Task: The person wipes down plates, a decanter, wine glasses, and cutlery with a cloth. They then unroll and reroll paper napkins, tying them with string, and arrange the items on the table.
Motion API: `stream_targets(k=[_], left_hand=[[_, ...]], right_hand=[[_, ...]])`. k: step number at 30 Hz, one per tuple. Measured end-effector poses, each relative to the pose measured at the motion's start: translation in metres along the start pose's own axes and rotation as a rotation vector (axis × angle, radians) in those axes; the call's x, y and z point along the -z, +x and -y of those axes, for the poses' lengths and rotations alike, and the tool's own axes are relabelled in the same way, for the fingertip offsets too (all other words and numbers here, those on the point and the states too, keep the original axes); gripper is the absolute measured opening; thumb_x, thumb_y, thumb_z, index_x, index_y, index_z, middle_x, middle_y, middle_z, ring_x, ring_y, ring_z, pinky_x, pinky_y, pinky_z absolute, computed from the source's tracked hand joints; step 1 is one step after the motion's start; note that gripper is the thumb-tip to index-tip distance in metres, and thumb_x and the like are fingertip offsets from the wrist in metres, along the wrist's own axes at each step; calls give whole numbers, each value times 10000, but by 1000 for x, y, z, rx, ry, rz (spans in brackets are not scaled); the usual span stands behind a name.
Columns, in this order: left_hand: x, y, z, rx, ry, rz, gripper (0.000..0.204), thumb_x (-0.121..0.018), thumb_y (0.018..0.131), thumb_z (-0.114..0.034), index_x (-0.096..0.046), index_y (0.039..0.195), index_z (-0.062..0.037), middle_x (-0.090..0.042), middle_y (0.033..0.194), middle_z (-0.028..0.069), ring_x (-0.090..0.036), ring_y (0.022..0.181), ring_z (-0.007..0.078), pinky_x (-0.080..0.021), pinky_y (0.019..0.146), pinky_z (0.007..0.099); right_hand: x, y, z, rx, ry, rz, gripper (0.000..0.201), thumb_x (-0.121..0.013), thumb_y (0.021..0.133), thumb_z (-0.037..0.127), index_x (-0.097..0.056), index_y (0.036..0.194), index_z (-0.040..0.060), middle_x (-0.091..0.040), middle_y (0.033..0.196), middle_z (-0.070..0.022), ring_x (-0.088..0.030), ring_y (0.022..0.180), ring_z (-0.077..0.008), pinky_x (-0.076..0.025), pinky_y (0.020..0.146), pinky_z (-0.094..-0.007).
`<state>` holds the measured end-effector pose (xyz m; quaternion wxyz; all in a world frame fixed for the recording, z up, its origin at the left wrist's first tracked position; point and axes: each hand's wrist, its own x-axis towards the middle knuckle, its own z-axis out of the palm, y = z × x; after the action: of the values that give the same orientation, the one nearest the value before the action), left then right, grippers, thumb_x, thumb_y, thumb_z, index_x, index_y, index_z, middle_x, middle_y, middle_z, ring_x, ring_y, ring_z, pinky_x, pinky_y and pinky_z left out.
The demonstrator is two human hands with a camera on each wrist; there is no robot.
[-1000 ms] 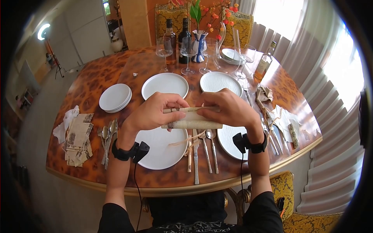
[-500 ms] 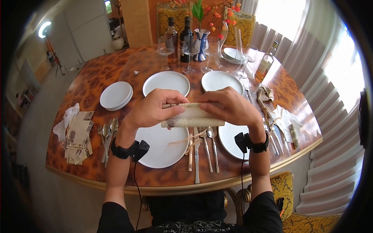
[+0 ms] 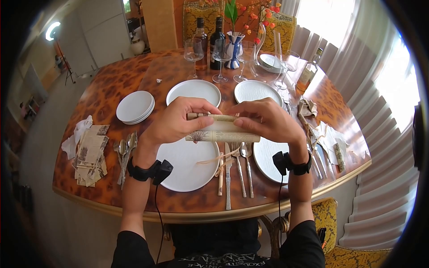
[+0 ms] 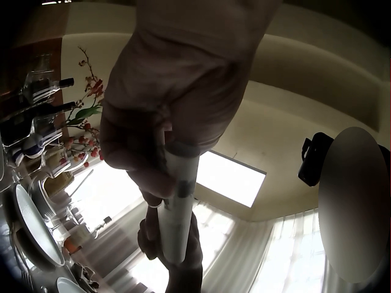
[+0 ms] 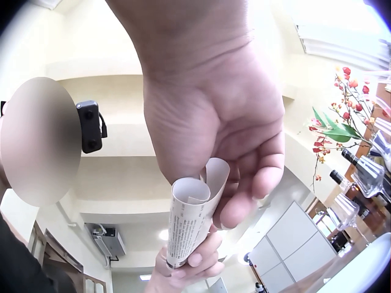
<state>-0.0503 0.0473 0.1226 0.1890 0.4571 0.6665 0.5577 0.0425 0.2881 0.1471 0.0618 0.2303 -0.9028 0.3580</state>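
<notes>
A cream sheet of printed paper (image 3: 222,136), curled into a roll along its near and far edges, is held level above the table between both hands. My left hand (image 3: 175,121) pinches its left end, thumb on the near side and fingers behind. At the right end, my right hand (image 3: 271,121) holds it with the thumb across the front and fingers bent over the far edge. In the right wrist view the curled paper (image 5: 190,213) shows two open coils. Beneath lie white plates (image 3: 187,176), a knife (image 3: 228,181), a fork (image 3: 241,176) and a spoon (image 3: 249,176).
Printed paper sheets (image 3: 90,154) and more cutlery (image 3: 125,154) lie at left, near stacked small plates (image 3: 135,107). Wine glasses (image 3: 220,56), bottles (image 3: 201,44) and a flower vase (image 3: 233,50) stand at the back. Crumpled paper, twine and a small roll (image 3: 338,156) lie at right.
Both hands and the paper have risen slightly in the head view, while the view itself has shifted a little. The grip on both ends of the paper stays much the same.
</notes>
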Motion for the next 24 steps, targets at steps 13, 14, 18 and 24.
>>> stream_targets(k=[13,14,18,24], left_hand=[[5,-3,-7,58,-34,21,258,-696,894,-141,-666,1107,3,-664,871,18,-594,802,45,-475,705,196],[6,-3,-5,59,-34,20,258,-696,894,-141,-666,1107,3,-664,871,18,-594,802,45,-475,705,196],[8,-3,-2,12,-31,29,277,-684,899,-122,-642,1140,8,-689,917,52,-602,821,54,-470,705,204],[5,-6,-6,3,4,33,299,-706,869,-68,-641,1149,15,-690,877,45,-604,785,42,-470,670,194]], right_hand=[[-2,3,-7,179,-160,-46,227,-688,844,97,-702,1051,4,-719,937,-142,-701,807,-256,-547,730,-346],[-2,3,-7,165,-157,-40,225,-688,847,99,-703,1051,5,-720,936,-143,-703,800,-247,-549,724,-342],[-4,3,-8,134,-119,-52,222,-679,871,122,-706,1061,10,-724,902,-143,-708,765,-222,-553,707,-329],[-8,4,-11,164,-84,-100,202,-643,917,170,-702,993,-8,-661,720,-179,-629,592,-296,-481,573,-351]])
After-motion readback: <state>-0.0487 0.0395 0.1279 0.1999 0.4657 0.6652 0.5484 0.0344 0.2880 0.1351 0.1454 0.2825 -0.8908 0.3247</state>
